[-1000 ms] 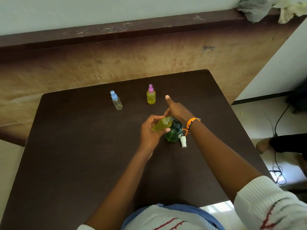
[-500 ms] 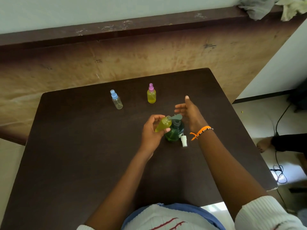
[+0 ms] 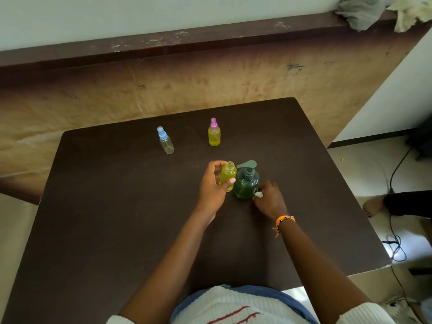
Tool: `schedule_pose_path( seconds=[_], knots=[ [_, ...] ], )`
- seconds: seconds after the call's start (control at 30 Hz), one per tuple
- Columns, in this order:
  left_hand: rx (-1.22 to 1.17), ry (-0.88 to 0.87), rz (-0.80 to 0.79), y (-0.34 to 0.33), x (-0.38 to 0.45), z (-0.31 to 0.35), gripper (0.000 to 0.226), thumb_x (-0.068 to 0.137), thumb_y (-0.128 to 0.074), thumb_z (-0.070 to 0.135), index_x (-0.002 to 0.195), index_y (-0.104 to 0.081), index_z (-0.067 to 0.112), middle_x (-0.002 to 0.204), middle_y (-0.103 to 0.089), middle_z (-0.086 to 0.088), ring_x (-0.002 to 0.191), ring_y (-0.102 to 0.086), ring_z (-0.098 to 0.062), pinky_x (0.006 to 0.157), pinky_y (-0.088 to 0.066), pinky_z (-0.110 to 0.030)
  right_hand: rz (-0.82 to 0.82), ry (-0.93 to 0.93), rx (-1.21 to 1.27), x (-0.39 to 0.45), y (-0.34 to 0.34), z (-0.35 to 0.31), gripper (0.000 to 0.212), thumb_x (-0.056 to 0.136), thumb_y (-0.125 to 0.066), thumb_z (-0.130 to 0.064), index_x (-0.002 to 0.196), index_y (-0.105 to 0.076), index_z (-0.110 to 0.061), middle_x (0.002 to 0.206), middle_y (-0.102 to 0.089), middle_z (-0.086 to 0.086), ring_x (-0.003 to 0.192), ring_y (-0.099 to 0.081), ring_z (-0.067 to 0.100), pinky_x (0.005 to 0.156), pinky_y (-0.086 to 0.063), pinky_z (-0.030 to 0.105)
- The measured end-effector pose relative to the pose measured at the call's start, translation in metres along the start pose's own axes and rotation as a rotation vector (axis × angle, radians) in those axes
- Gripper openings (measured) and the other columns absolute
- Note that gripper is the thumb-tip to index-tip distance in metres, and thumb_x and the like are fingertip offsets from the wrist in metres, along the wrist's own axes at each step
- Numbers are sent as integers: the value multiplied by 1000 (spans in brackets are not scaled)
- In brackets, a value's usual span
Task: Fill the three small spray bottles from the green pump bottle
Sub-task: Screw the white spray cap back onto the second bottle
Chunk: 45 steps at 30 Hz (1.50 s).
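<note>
The green pump bottle (image 3: 246, 183) stands upright near the middle of the dark table (image 3: 117, 218). My left hand (image 3: 214, 188) grips an uncapped small bottle (image 3: 228, 174) full of yellow-green liquid, upright just left of the pump spout. My right hand (image 3: 270, 199) is down on the table right of the pump bottle, fingers curled on the white spray cap (image 3: 258, 194). Farther back stand a blue-capped bottle (image 3: 165, 141), nearly clear, and a pink-capped bottle (image 3: 214, 133) filled with yellow liquid.
A brown panel and a dark ledge (image 3: 187, 40) rise behind the table, with rags (image 3: 360, 10) on the ledge's right end. Right of the table, on the floor, lie cables (image 3: 395, 242) and another person's foot (image 3: 374, 205).
My right hand left the pump head and dropped to the white cap beside the pump bottle. My left hand drew the small bottle back from under the spout and set it upright.
</note>
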<state>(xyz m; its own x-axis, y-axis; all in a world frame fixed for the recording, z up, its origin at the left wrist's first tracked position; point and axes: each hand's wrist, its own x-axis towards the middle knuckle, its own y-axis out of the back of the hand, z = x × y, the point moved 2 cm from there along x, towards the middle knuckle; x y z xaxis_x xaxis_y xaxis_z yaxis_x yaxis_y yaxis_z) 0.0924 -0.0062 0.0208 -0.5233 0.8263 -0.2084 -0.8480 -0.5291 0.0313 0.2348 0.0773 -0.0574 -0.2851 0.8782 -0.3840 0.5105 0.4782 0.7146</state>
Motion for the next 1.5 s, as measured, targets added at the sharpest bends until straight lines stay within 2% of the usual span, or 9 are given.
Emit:
schedule_pose_path(
  seconds=[0.17,0.33,0.43,0.63,0.8,0.93,1.23,1.33,1.5],
  knots=[
    [3,-3,11,0,-3,3,35,85,-58,-3,109,-49,19,103,-59,7,95,-58,-6,85,-51,-33,-6,29,-51,1,-3,2,31,86,-66,-4,115,-58,2,124,-52,20,113,-54,37,82,-39,30],
    [17,-14,26,1,-6,6,34,87,-57,-1,110,-48,22,106,-58,7,95,-57,-4,86,-51,-31,5,-61,120,4,13,4,22,91,-61,-9,113,-64,-5,113,-68,21,106,-63,35,88,-52,39],
    [23,-34,47,3,-7,10,34,86,-59,0,108,-49,24,109,-60,2,98,-58,-8,85,-51,-33,86,-31,188,1,38,-7,25,95,-57,-9,119,-64,-8,113,-67,15,99,-62,28,77,-45,27],
    [31,-27,83,11,-7,16,36,83,-64,3,98,-51,33,113,-63,0,104,-60,-14,84,-54,-35,270,236,414,-26,97,-51,27,82,-73,2,102,-62,-13,93,-64,-1,79,-57,7,62,-42,3],
    [9,-51,96,14,-10,22,34,83,-63,-1,105,-52,22,105,-62,3,97,-59,-11,80,-52,-32,230,452,492,-50,125,-86,30,85,-69,3,104,-68,-20,94,-65,-13,86,-61,1,72,-48,6],
    [-3,-42,98,16,-12,22,33,83,-63,-1,106,-52,19,103,-62,3,93,-59,-10,75,-52,-29,245,606,411,-62,132,-98,35,88,-62,8,108,-67,-20,102,-58,-10,92,-58,-3,78,-45,4],
    [-2,-30,105,16,-16,22,32,83,-62,-1,105,-52,19,100,-60,7,91,-56,-7,73,-51,-27,393,887,215,-78,134,-112,39,83,-57,19,109,-71,-5,107,-57,0,97,-55,2,83,-43,4],
    [1,-32,106,17,-17,22,31,83,-62,-1,105,-51,19,100,-61,5,92,-57,-9,76,-51,-30,430,928,188,-79,135,-115,39,82,-57,19,109,-71,-5,106,-57,1,100,-56,12,84,-43,6],
    [24,-39,99,16,-18,23,31,83,-63,1,102,-51,22,98,-60,8,96,-56,-12,81,-50,-34,369,956,160,-77,131,-113,39,79,-59,20,105,-73,-6,106,-61,9,100,-60,23,84,-45,8]
  ],
)
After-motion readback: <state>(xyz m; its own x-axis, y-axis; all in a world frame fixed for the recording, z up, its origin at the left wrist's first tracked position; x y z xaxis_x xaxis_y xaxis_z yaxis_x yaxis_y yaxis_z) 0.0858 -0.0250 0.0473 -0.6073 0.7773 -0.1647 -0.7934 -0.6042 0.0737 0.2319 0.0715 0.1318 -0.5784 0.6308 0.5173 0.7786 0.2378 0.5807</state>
